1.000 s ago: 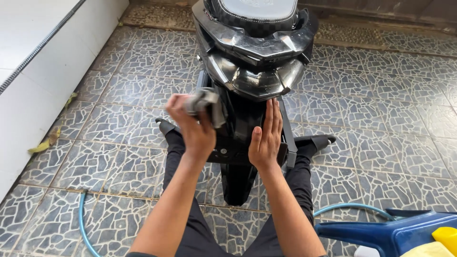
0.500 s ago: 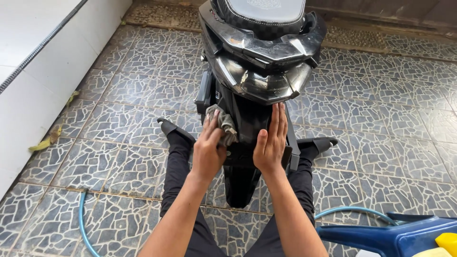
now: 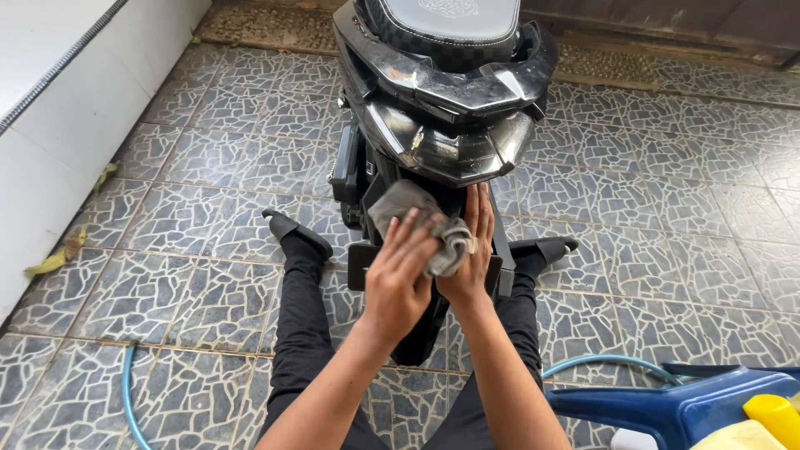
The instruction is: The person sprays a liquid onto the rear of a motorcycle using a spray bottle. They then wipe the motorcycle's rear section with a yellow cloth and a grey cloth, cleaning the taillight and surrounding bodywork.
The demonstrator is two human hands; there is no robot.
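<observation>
the grey cloth (image 3: pixel 421 225) is sitting bunched against the rear of the black scooter (image 3: pixel 442 125), just under the tail light (image 3: pixel 442 150) and over the dark panel above the rear wheel. going from the left: a white wall (image 3: pixel 50 133) is running along the edge of the patterned tile floor (image 3: pixel 208 167), and a blue hose (image 3: pixel 127 392) is curling across the tiles near the person's black trouser leg (image 3: pixel 302 333). the left hand (image 3: pixel 400 279) is closing its fingers over the cloth and pressing it onto the bodywork, gripping it from the near side. the right hand (image 3: pixel 471 250) is lying open and flat, fingers straight up against the scooter, touching the cloth's right edge; whether it is pinching any of the fabric is hard to tell from this angle. further right, a blue plastic tub (image 3: pixel 675 408) with something yellow in it is standing by the person's other leg.

the cloth is looking soft, light and limp, probably damp, so it is likely folding and slipping unless it is being held as a wad in the palm with fingers spread over it. the glossy panels beneath are looking slick and hard.
</observation>
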